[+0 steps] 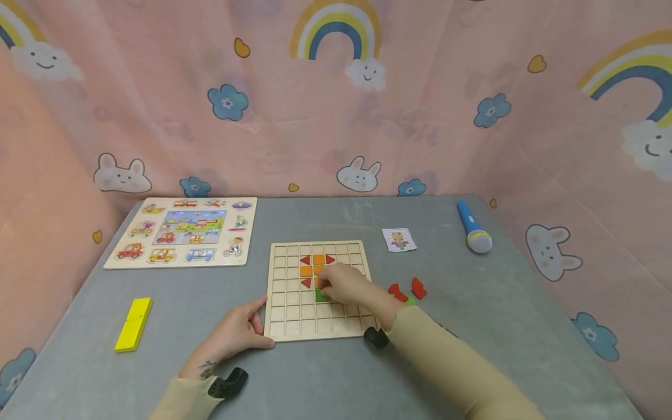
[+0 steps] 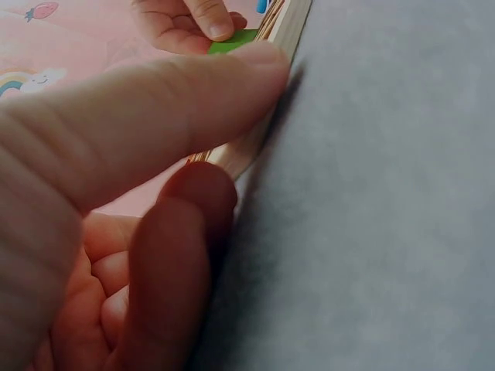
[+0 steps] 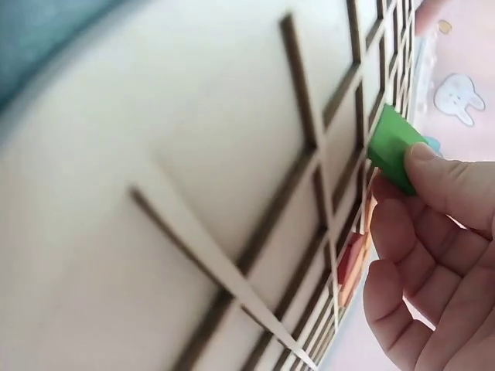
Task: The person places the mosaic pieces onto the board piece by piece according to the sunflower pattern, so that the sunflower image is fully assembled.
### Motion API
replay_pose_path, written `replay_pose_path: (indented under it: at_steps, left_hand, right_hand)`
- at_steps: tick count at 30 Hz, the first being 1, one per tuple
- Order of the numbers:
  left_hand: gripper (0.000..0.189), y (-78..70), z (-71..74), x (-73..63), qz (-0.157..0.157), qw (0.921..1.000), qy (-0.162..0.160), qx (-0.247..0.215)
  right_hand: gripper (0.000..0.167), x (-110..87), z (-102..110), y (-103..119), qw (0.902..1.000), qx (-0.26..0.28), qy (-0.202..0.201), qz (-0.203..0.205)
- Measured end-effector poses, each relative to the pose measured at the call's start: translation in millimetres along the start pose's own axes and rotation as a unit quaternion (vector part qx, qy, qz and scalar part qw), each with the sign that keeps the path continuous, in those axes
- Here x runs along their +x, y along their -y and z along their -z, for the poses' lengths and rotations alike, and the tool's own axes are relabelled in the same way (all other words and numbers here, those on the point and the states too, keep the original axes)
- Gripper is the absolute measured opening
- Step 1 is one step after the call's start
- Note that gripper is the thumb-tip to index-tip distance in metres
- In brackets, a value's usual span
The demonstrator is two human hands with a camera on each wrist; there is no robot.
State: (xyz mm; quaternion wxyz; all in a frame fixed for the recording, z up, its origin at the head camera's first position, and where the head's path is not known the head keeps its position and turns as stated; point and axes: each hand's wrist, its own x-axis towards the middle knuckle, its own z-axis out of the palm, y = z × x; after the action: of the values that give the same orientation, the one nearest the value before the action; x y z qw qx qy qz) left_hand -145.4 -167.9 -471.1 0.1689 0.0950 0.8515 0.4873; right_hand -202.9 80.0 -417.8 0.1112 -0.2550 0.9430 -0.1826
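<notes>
A pale wooden grid board [image 1: 294, 326] lies on the table with orange squares [image 1: 306, 271] and red triangles [image 1: 306, 283] set in its cells. My right hand [image 1: 343, 284] reaches over it from the right. Thumb and fingers pinch a green square piece [image 3: 393, 147], which stands tilted against the grid in the right wrist view. Part of the orange column is hidden behind that hand. At the board's front left corner, my left hand [image 1: 238, 332] grips the rim, thumb along the front edge and fingers at the left side.
Red pieces [image 1: 418, 287] and a green piece [image 1: 411, 301] lie right of the board, partly behind the right forearm. A small picture card [image 1: 399, 240] and a blue toy microphone [image 1: 474, 227] are farther back. Leftward are a vehicle puzzle board [image 1: 181, 256] and yellow blocks [image 1: 133, 325].
</notes>
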Motion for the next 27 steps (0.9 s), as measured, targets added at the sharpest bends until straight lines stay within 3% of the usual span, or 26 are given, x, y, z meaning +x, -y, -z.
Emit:
replay_pose_path:
  at_steps: [8,13,18,23,27]
  left_hand:
    - [0.102,-1.8,-0.3,-1.5,0.003,1.0000,-0.001,0.005]
    - [0.102,-2.4,-1.4,-1.4,-0.004,0.9999,0.006,0.008]
    - [0.101,-2.0,-0.8,-0.6,-0.005,1.0000,0.008,-0.001]
    - [0.101,-2.7,0.7,-0.7,-0.007,0.9999,0.007,-0.004]
    - [0.101,-3.0,1.2,-0.9,-0.005,1.0000,0.006,-0.005]
  right_hand:
    - [0.010,-4.2,1,-2,0.9997,0.003,-0.025,-0.001]
    - [0.016,-19.2,18,-22,0.9969,0.046,-0.063,-0.012]
    - [0.020,-47.8,33,-60,0.9924,0.076,-0.055,-0.079]
    - [0.020,-77.1,34,-96,0.9857,0.054,-0.038,-0.155]
    - [0.022,-95.6,34,-113,0.9814,0.035,-0.009,-0.188]
